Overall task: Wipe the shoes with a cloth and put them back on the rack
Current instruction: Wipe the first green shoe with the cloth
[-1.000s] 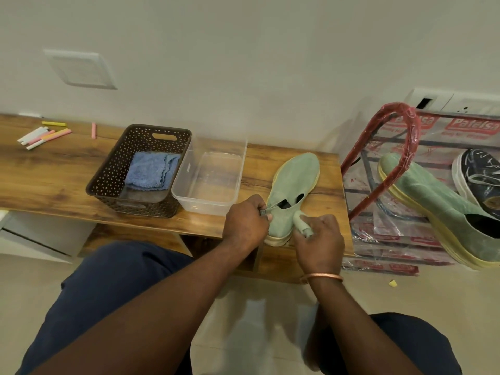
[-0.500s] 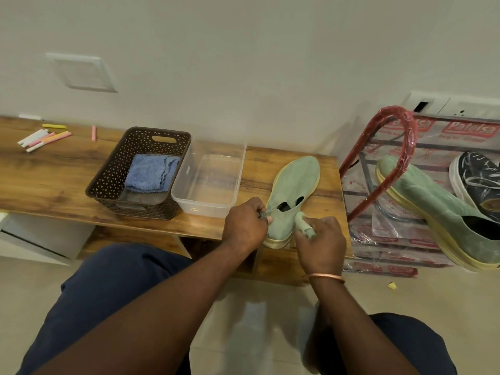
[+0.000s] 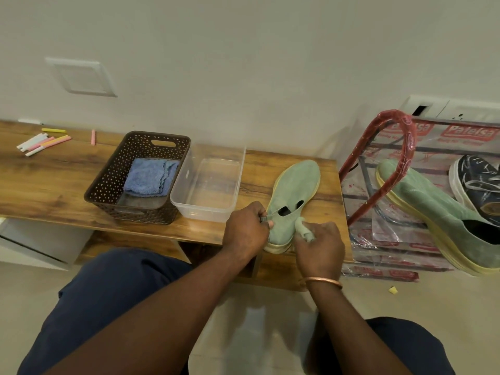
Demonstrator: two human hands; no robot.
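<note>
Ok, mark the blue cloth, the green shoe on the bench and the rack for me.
blue cloth (image 3: 147, 177): head view, middle of the folded fabric.
green shoe (image 3: 296, 182): head view, upper near the toe.
rack (image 3: 409, 140): head view, red wrapped side tube.

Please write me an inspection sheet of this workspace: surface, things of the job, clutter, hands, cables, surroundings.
Surface: wooden bench, against a pale wall.
Job's things: green shoe on the bench; blue cloth inside the brown basket; second green shoe and dark patterned shoe on the plastic-wrapped rack.
Clutter: clear tub beside the basket; coloured sticks at the bench's far left; yellow scrap on the floor.
Hands: left hand pinches the shoe's collar; right hand grips its heel tab.
Cables: nothing seen.
Surroundings: wall plate.
</note>
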